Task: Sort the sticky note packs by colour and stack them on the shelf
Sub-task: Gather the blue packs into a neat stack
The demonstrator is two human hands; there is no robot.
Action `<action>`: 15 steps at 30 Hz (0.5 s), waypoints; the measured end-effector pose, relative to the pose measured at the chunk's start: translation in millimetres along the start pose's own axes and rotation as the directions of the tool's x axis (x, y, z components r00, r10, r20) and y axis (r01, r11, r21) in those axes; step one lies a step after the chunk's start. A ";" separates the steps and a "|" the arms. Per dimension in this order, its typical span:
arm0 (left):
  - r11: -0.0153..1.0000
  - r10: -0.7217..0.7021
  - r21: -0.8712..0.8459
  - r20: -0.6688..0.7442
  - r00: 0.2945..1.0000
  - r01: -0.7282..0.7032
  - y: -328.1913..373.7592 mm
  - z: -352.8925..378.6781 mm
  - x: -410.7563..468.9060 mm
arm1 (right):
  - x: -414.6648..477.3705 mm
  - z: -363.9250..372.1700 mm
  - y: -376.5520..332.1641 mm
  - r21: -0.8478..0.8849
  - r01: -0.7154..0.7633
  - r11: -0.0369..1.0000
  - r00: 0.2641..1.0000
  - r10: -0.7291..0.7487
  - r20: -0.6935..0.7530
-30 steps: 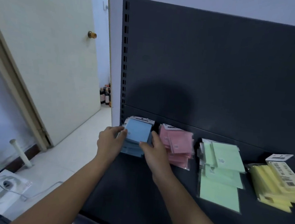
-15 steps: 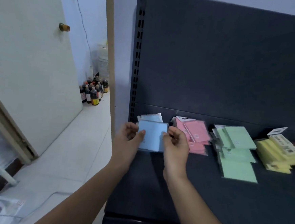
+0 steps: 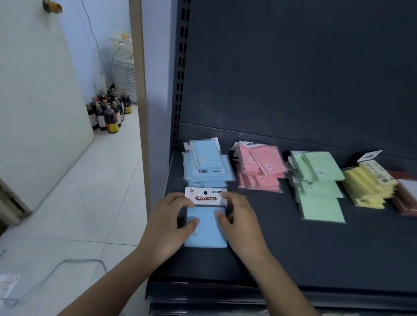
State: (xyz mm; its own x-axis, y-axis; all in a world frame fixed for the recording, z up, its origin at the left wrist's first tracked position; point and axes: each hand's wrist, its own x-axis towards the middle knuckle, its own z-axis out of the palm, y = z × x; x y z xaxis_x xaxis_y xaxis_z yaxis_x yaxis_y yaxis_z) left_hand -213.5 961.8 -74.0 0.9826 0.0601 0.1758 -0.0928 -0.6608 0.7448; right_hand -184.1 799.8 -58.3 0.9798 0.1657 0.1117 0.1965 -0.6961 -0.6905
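Blue under clear wrap, the sticky note pack (image 3: 206,232) (white header card printed STICKY NOTE) is at the front left of the dark shelf (image 3: 319,254); I cannot tell whether it rests on the shelf. The left hand (image 3: 170,221) and right hand (image 3: 241,222) each have a grip on one side of it, thumbs curled onto its face and fingers on the header. Just behind lies the blue pile (image 3: 208,164), with the pink pile (image 3: 260,167), green pile (image 3: 318,186) and yellow pile (image 3: 366,186) in a row to its right. Dark bottles (image 3: 108,114) stand on the floor beyond.
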 end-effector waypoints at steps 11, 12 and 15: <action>0.982 -0.059 0.171 -0.125 0.990 0.080 24.8 7.9 51.7 | 43.0 -5.5 -22.6 0.256 0.088 0.963 0.994 -0.069 -0.082; 0.986 -0.085 0.135 -0.100 0.991 0.099 28.0 9.5 56.6 | 48.4 -5.0 -24.9 0.301 0.054 0.952 0.998 -0.043 -0.044; 0.996 -0.084 0.033 -0.026 0.996 0.085 29.2 14.7 60.3 | 53.1 -0.8 -24.7 0.357 -0.004 0.934 1.000 0.003 0.004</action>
State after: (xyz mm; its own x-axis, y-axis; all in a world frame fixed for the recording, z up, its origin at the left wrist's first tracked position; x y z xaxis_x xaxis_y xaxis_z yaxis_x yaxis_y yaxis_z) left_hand -154.6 935.1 -51.2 0.9825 0.1348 0.1287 -0.0033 -0.6777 0.7353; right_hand -136.9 825.2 -34.8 0.9802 0.1667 0.1067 0.1663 -0.4018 -0.9005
